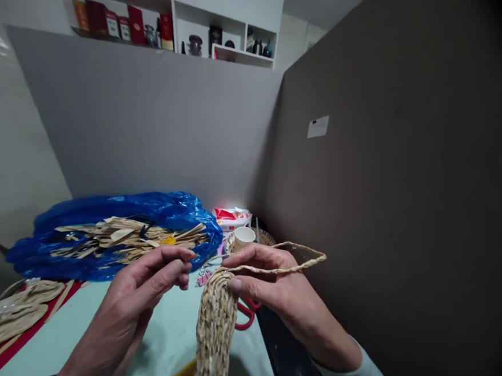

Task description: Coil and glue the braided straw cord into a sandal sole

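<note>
My right hand (270, 278) pinches the top end of a woven straw strip (216, 333) between thumb and fingers. The strip is a thick, pale brown braid that hangs down to the bottom of the view. From its top a twisted straw cord (299, 266) loops out to the right, past my right hand. My left hand (158, 280) is raised left of the strip's top, apart from it, with fingers curled and thumb close to the index finger. Whatever it pinches, if anything, is too small to make out.
A blue plastic bag (110, 206) of dry straw lies behind my left hand. Red-handled scissors (245, 324), a pink binder clip (203, 277), a white cup (244, 235) and a red-white packet (232, 217) are nearby. Woven straw pieces (21, 310) lie left. Grey partitions (156, 120) enclose the table.
</note>
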Action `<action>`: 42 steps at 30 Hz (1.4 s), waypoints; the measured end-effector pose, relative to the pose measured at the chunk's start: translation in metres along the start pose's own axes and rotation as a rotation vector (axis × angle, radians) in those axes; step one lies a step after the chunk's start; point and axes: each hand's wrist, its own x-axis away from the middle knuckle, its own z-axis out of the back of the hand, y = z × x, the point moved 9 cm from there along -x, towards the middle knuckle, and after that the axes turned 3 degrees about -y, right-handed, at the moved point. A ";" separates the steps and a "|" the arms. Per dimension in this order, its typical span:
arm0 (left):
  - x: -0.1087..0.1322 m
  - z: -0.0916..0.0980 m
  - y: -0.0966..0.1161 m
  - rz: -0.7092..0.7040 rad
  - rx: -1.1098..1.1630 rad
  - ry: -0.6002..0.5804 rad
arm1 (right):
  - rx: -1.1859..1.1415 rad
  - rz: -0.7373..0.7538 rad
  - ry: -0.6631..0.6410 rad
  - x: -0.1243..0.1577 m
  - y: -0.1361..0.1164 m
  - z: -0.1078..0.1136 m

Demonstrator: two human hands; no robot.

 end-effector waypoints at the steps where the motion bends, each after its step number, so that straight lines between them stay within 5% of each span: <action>1: 0.000 0.000 0.001 0.029 0.043 -0.012 | 0.012 0.011 -0.010 -0.005 -0.004 -0.003; 13: 0.010 -0.008 -0.005 0.043 0.109 -0.219 | 0.113 0.031 -0.040 -0.019 -0.015 -0.011; 29: -0.001 -0.004 0.013 -0.081 -0.127 -0.124 | 0.164 0.069 0.032 -0.027 -0.008 -0.014; 37: -0.014 0.030 0.017 -0.164 0.029 0.092 | 0.181 0.055 0.087 -0.039 0.006 0.006; 42: -0.026 0.063 0.011 -0.216 0.185 0.119 | 0.251 0.039 0.073 -0.055 0.029 0.021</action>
